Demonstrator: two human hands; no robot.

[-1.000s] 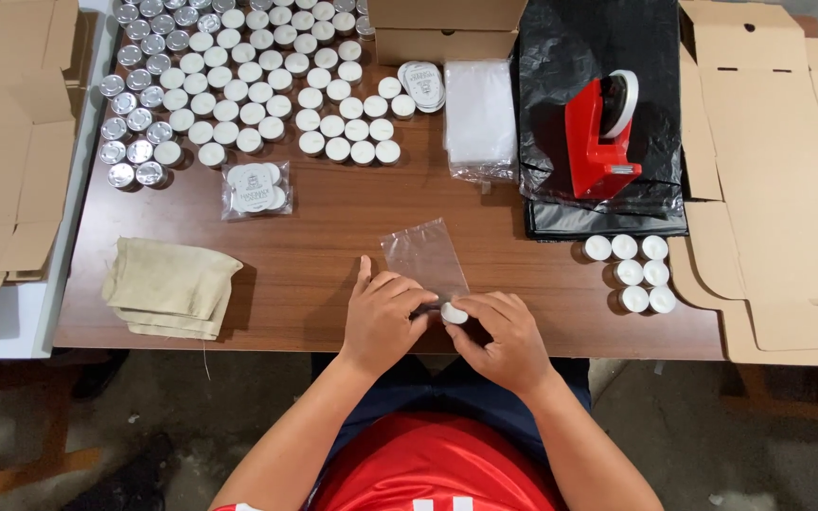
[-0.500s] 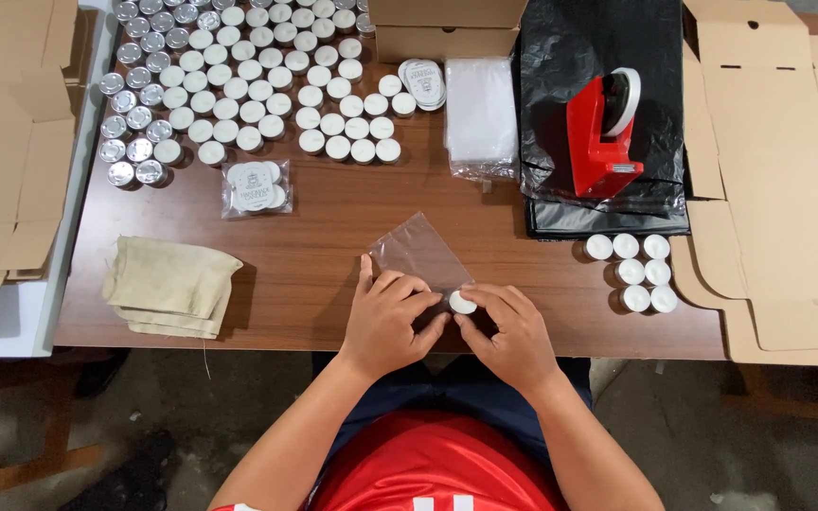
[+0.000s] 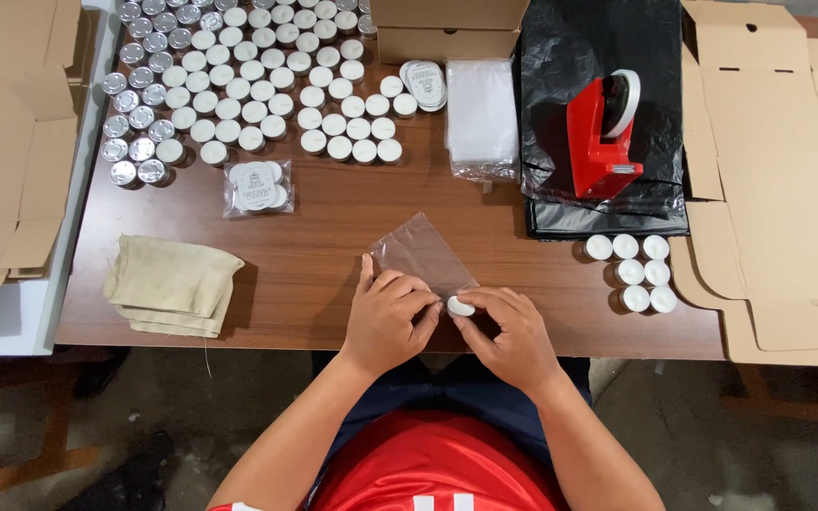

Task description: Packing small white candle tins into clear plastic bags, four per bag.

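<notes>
At the counter's near edge, right hand (image 3: 513, 326) fingers pinch the light, rigid candle (image 3: 460, 306); left hand (image 3: 392, 317) fingers grip the limp, slippery bag (image 3: 421, 254) mouth.

Brown wooden surface (image 3: 333, 218). On it: rows of white tealight candles (image 3: 267, 80), a bagged candle packet (image 3: 256, 186), folded beige cloth (image 3: 172, 284), clear plastic bag (image 3: 423, 254), stacked clear bags (image 3: 481, 118), black plastic sheet (image 3: 560, 57) under a red tape dispenser (image 3: 603, 137), six candles (image 3: 636, 273), cardboard box (image 3: 447, 28).
</notes>
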